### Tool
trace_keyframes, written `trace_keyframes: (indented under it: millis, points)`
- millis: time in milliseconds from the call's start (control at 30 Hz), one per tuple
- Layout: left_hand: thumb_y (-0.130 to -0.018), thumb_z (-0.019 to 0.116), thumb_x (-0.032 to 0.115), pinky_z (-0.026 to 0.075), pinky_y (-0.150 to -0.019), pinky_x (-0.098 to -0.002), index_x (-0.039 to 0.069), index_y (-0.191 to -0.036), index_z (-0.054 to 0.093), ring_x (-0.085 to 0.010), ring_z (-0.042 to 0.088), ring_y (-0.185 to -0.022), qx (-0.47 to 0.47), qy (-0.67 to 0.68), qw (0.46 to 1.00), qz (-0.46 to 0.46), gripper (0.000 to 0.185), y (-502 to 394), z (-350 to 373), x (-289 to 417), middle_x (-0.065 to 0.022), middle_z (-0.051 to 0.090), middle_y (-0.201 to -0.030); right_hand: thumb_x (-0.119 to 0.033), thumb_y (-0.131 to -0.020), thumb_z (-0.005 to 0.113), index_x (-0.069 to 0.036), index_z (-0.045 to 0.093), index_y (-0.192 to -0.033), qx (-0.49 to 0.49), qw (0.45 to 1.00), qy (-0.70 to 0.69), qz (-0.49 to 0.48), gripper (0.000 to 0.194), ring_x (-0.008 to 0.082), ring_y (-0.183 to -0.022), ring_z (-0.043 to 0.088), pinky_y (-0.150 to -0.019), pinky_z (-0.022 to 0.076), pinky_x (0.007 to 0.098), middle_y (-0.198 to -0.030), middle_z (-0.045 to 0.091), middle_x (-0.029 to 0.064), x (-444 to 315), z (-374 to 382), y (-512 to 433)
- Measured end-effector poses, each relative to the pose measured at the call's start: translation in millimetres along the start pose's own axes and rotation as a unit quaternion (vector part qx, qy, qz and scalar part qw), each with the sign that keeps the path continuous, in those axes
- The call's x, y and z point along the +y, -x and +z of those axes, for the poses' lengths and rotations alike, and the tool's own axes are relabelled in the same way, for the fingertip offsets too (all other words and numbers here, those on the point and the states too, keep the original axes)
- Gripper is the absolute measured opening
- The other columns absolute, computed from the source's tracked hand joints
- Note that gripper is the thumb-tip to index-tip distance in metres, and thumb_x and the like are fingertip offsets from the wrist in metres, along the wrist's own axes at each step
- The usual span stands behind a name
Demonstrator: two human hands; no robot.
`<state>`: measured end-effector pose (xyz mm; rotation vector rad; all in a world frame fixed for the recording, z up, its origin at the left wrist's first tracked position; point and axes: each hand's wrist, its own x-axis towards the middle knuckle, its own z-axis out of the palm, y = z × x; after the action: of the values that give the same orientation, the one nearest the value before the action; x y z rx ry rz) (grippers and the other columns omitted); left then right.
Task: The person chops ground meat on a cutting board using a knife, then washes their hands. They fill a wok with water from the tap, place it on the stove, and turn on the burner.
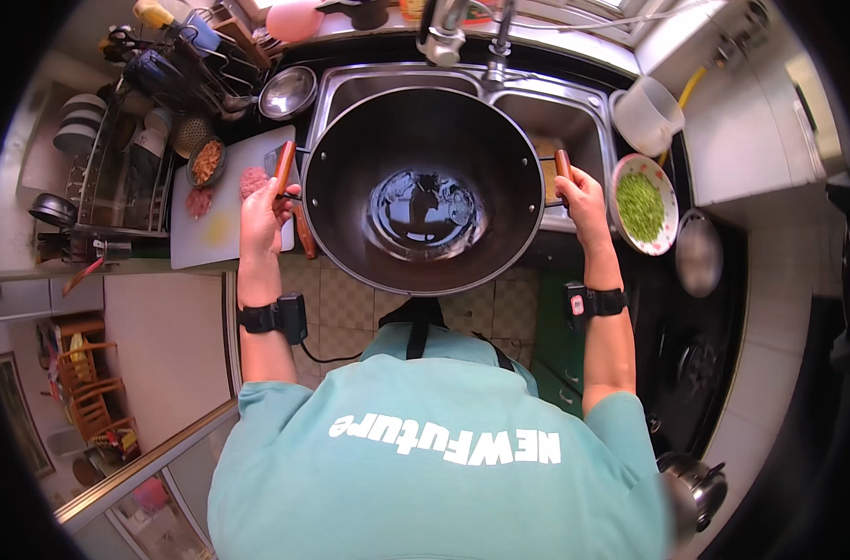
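Note:
A large black wok [425, 133] with water in its bottom is held up between my hands, over the front of a double-bowl steel sink [602, 133]. My left hand [262, 210] grips its left handle [285, 159], which has a wooden sleeve. Around the right wooden handle [562, 162] my right hand [580, 199] is closed. Behind my left hand, a white cutting board [208, 241] carries minced meat [252, 179], a cleaver with a wooden handle [303, 234] and a small bowl of chopped orange-pink food [206, 161].
Right of the sink stand a bowl of chopped greens [640, 206] and a translucent plastic jug [649, 115]. A black stove [677, 329] lies farther right. The faucet [441, 45] rises behind the wok. A steel bowl [287, 93] and a dish rack [127, 175] are at the left.

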<state>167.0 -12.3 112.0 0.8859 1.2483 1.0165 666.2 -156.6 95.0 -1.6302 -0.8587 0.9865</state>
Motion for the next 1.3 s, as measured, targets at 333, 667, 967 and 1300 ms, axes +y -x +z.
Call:
trace_keyframes:
  millis: [333,667,967,1300]
  points:
    - [-0.103,0.055,0.022,0.049,-0.066,-0.0228,0.004,-0.114,0.065,-0.0088,0.059,-0.072,0.044,0.027,0.997,-0.063,0.024,-116,-23,-15,-0.0081,0.074,-0.100,-0.017,-0.093,0.070,0.001,0.059,-0.129,-0.072,0.995,-0.058,0.029,0.042,0.0052,-0.077,0.058,-0.068,0.0442,0.0199,-0.088,0.062,-0.0019,38,67,-131]
    - [-0.104,0.052,0.020,0.051,-0.068,-0.0262,0.002,-0.117,0.063,-0.0119,0.060,-0.076,0.043,0.067,0.990,-0.115,0.025,-167,-24,-64,-0.0103,0.073,-0.106,-0.015,-0.091,0.071,0.003,0.060,-0.127,-0.068,0.996,-0.015,0.051,0.042,0.0075,-0.078,0.059,-0.070,0.0463,0.0222,-0.092,0.066,-0.0001,71,75,-182]
    - [-0.104,0.051,0.018,0.050,-0.062,-0.0262,0.003,-0.118,0.059,-0.0115,0.059,-0.071,0.096,0.032,0.984,-0.146,0.022,-179,-13,-85,-0.0097,0.073,-0.103,-0.017,-0.090,0.071,0.001,0.064,-0.122,-0.078,0.996,0.008,0.028,0.037,0.0078,-0.080,0.059,-0.073,0.0473,0.0234,-0.091,0.066,-0.0008,95,73,-202]
    - [-0.093,0.068,0.024,0.053,-0.064,-0.0276,-0.003,-0.117,0.067,-0.0130,0.064,-0.073,0.158,-0.280,0.946,0.041,0.036,-187,-20,-80,-0.0086,0.072,-0.095,-0.013,-0.088,0.063,-0.011,0.071,-0.113,0.214,0.791,0.473,-0.323,0.027,0.0303,-0.099,0.063,-0.086,0.0512,0.0424,-0.104,0.067,0.0093,3,68,-172]
